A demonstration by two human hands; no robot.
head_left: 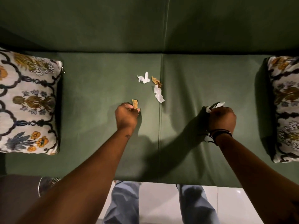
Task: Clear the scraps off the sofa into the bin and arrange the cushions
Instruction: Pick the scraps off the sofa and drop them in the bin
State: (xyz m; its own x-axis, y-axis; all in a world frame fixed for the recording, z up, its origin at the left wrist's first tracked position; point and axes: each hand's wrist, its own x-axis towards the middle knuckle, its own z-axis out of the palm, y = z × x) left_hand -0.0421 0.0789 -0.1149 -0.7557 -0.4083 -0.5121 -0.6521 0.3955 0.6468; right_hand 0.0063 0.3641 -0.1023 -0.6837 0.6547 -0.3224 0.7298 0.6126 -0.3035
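Step in hand, as judged: scrap pickup; cushions not yet arranged.

Left cushion (29,101) flat on sofa (90,88), at far left end.

Left hand (127,116) low on seat, fingers (131,109) pinched on tan scrap (135,103).

Loose scraps on seat beyond both hands, near centre seam: white scrap (143,78), brown scrap (156,81), white strip (158,93). None touched.

Right hand (222,118) closed around white paper (216,106), part sticking out past knuckles.

Right cushion (285,109) flat at far right end.

Next move, as judged: remaining three to be gathered, then carried to bin; bin not clearly identified.
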